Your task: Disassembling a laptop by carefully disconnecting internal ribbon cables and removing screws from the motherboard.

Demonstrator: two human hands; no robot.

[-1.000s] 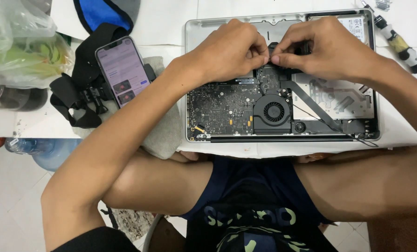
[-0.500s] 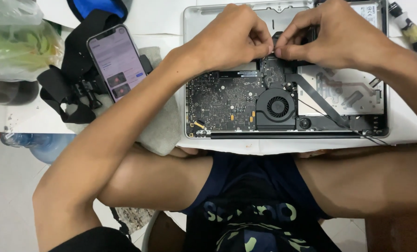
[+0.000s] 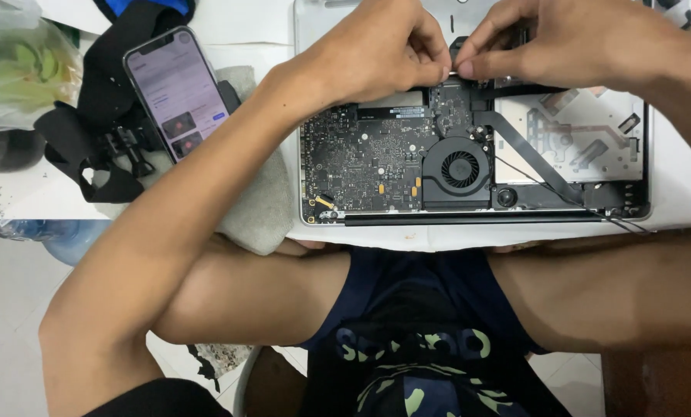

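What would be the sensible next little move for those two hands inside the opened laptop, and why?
Probably a gentle pull or wiggle: left hand and right hand both pinch a small part at the far edge of the circuit board, above the fan.

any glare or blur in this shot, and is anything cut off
Head view: even, soft light and sharp focus on the circuit board and fan; mild sheen on the lit phone screen; the opened laptop is cropped by the top edge, above both hands.
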